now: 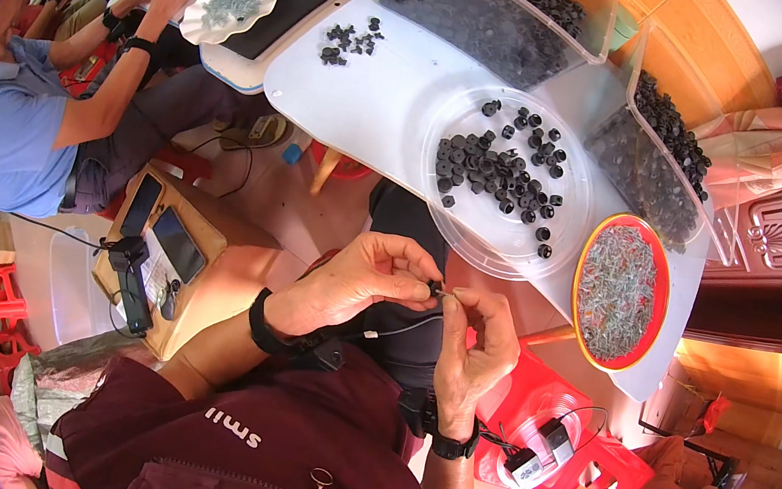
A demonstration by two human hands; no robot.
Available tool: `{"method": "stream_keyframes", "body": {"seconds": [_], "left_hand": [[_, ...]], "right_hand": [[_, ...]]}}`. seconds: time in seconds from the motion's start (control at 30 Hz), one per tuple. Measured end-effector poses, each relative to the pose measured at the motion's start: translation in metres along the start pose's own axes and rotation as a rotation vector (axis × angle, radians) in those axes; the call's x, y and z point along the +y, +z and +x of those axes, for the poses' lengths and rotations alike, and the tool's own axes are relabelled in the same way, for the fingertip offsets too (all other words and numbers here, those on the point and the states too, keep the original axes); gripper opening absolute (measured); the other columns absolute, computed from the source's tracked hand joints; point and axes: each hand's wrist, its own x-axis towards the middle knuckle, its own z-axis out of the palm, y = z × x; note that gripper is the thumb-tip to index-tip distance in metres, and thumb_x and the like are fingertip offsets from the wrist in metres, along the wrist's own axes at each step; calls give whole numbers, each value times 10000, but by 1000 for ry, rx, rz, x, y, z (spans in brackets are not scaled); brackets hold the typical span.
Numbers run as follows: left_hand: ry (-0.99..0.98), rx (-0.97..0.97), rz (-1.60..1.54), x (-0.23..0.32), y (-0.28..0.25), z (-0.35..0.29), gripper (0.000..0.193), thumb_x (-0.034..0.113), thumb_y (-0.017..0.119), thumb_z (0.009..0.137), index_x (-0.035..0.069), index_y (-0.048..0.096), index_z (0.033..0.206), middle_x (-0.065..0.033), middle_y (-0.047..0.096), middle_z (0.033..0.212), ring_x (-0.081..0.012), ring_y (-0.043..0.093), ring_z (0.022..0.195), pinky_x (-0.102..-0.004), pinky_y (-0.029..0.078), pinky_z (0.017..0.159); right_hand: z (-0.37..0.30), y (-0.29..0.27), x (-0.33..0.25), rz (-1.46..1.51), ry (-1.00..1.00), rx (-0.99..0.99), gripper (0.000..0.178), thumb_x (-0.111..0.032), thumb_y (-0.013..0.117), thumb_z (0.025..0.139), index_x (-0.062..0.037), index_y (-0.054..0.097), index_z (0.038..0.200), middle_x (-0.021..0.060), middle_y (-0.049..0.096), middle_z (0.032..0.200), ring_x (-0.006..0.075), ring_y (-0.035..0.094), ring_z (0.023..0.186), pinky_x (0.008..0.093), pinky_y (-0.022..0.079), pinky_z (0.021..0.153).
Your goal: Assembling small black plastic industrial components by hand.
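Two bare hands meet above the worker's lap, just off the near edge of a white tabletop point(381, 106). The left hand point(371, 277) pinches a small black part point(434, 287) between thumb and fingers; the right hand point(477, 344) draws its fingers into a narrow pinch just beside the part, though anything gripped there is too small to make out. On the tabletop, a clear round tray point(479, 232) carries a scatter of black pieces point(483, 167), near a red, yellow-rimmed bowl point(629, 223) full of thin metal pins point(616, 293). Behind them stand two clear bins point(484, 26) loaded with black pieces. At left, a co-worker in a light-blue shirt point(31, 115) sits with both hands raised near a white scalloped plate point(198, 28).
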Motion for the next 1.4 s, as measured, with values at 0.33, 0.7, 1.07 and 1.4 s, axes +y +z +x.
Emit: {"method": "stream_keyframes", "body": {"seconds": [0.33, 0.7, 1.07, 1.4], "left_hand": [[18, 6, 26, -1, 1, -1, 172, -1, 646, 790, -20, 601, 955, -94, 649, 887, -153, 648, 788, -278, 542, 737], [32, 71, 97, -8, -1, 2, 133, 6, 622, 819, -26, 609, 948, -110, 651, 872, -150, 644, 742, -261, 542, 693], [-32, 21, -14, -10, 4, 9, 150, 68, 609, 849, -6, 585, 977, -82, 640, 856, -148, 652, 773, -258, 562, 700], [48, -6, 462, 6, 29, 34, 143, 37, 601, 845, -11, 620, 979, -53, 630, 906, -99, 608, 783, -222, 504, 709]], "right_hand": [[-1, 2, 4, 24, 51, 7, 80, 16, 654, 771, -17, 600, 821, 47, 572, 712, 91, 509, 558, 216, 390, 512], [-4, 7, 17, 11, -22, -20, 109, 63, 637, 766, 3, 577, 833, 87, 584, 717, 131, 570, 589, 228, 442, 534], [-3, 5, 19, 73, -101, 40, 150, 55, 650, 751, -8, 579, 866, 118, 602, 871, 162, 584, 729, 255, 477, 624], [0, -11, 30, 118, -96, 259, 166, 87, 639, 747, 2, 584, 879, 114, 613, 900, 148, 604, 787, 238, 493, 658]]}}
